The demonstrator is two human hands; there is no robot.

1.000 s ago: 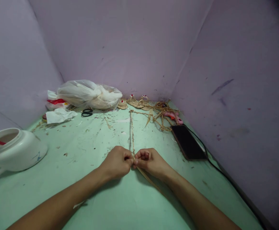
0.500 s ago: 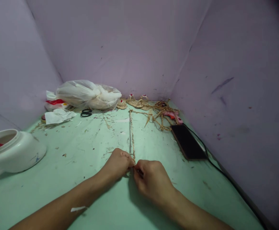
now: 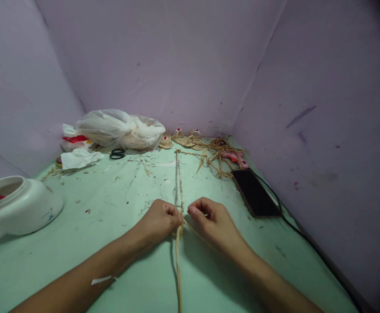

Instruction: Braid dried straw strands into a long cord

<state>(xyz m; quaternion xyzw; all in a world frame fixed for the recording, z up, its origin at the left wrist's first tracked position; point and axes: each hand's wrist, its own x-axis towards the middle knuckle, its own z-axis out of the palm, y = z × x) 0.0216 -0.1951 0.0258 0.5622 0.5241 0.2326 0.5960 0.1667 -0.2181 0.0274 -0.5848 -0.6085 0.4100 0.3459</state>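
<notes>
A braided straw cord [image 3: 178,174] runs straight toward me over the table, its far end near the back clutter. My left hand [image 3: 162,221] is closed, pinching the near end of this braid between thumb and fingers. Below the pinch, a loose pale strand [image 3: 178,269] hangs toward the bottom edge. Another thin strand [image 3: 195,230] slants from the braid to beneath my right hand [image 3: 214,219]. That hand is just right of the braid, fingers curled and thumb against the index finger; what it grips, if anything, is hidden.
A white pot [image 3: 36,208] with a red stick stands left. Behind are black-handled scissors [image 3: 117,153], crumpled tissue [image 3: 81,159], a white plastic bag [image 3: 111,126] and small woven straw pieces [image 3: 183,139]. A phone [image 3: 257,193] with a cable [image 3: 307,241] lies right, near tangled straw cord [image 3: 222,163].
My right hand has moved slightly up and right, away from the left fingertips. Loose strands now show below the braid. My left hand stays at almost the same spot.
</notes>
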